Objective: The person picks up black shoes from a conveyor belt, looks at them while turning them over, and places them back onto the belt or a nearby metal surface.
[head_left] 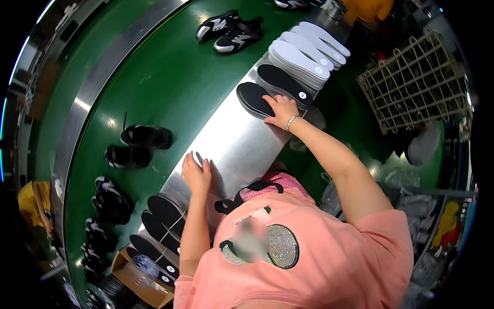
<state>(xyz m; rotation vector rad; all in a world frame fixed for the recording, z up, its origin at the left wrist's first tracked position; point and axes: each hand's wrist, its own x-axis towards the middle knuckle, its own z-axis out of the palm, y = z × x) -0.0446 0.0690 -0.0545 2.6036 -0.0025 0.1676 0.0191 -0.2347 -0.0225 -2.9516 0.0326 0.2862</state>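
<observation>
My right hand (283, 111) is on the heel end of a stack of black insoles (252, 99), its fingers on the top and edge of the stack. Just beyond it, touching or nearly so, lies another stack of black insoles (280, 80) with a round white label on its heel. My left hand (196, 174) hovers over or rests on the metal ledge (221, 136), fingers apart and holding nothing. Several stacks of white insoles (298, 57) line the ledge's far end. More black insoles (163, 226), bound with thin ties, lie beside my left forearm.
A green conveyor belt (170, 92) carries pairs of black shoes (231, 33) past the ledge. An open cardboard box (135, 278) with clear plastic stands at lower left. A wire basket (414, 82) is at right. Co-workers in yellow (37, 203) and orange (368, 9) are at the edges.
</observation>
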